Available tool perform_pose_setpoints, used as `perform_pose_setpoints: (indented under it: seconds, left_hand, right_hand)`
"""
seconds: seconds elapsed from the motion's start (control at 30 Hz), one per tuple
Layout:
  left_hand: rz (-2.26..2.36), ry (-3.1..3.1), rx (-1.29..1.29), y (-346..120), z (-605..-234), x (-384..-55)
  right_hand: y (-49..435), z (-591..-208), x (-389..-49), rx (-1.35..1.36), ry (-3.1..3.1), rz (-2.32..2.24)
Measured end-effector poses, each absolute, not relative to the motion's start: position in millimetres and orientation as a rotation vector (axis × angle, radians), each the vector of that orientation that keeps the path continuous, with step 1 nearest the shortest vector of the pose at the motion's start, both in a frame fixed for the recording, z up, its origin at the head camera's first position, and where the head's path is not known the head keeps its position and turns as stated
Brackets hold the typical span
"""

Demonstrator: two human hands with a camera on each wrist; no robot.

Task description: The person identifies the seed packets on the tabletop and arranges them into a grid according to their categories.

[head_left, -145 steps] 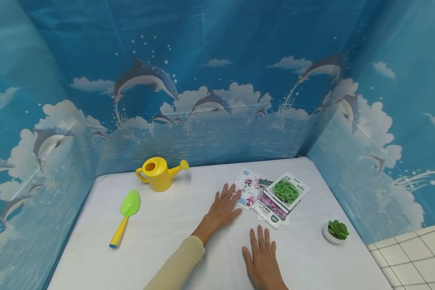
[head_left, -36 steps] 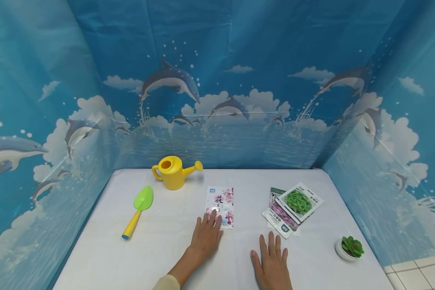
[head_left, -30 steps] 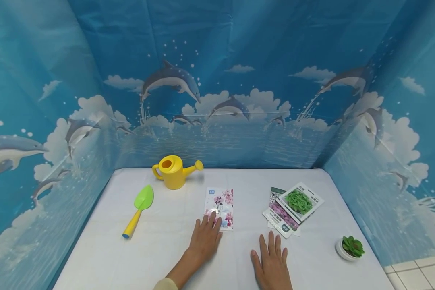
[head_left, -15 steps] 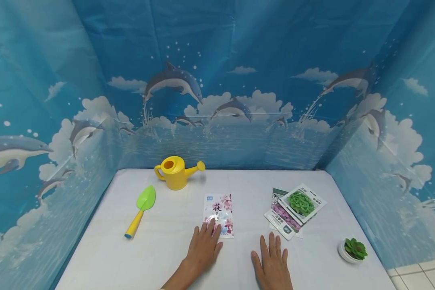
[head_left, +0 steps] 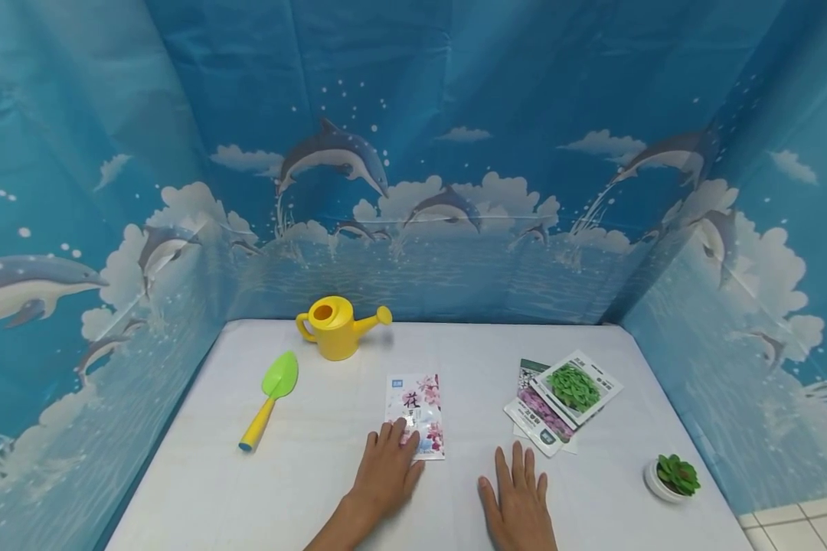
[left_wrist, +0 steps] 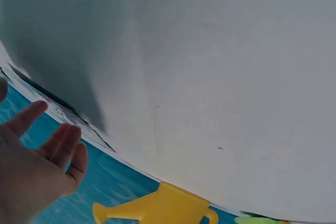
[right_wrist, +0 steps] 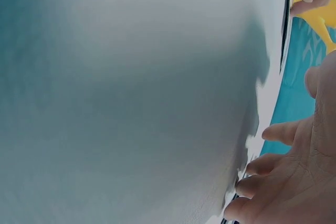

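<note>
Apparently, the left hand [head_left: 384, 476] is resting on the near-left corner of the blossom-printed packet [head_left: 416, 402], which is lying flat on the counter [head_left: 241, 505]; its fingers are lying slightly apart, clamping nothing. The right hand [head_left: 520, 501] is resting near the overlapping packets [head_left: 570, 388], fingers also apart. I'm worrying about uneven pressure: with only fingertips bearing down, the blossom-printed packet could be slewing askew, or its corner buckling.

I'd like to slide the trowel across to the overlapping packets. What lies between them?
The head view shows a lone packet between the trowel and the overlapping packets, the left hand at its near end, with bare white cloth either side.
</note>
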State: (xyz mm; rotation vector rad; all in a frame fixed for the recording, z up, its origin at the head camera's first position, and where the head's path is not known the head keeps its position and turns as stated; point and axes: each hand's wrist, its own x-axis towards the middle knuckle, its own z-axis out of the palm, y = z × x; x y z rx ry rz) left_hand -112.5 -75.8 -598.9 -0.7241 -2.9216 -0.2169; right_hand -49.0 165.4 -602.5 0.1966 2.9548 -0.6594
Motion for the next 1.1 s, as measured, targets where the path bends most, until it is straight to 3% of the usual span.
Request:
perform_pose_setpoints:
  seconds: [0.5,1.1]
  left_hand:
    - [-0.596,-3.119,-0.722,-88,-591,-171]
    - [-0.542,-3.15,-0.802,-91,-594,-175]
  right_hand:
    - [168,-602,-48,0.187,2.964,-0.657]
    - [171,-605,-50,0.198,2.959,-0.656]
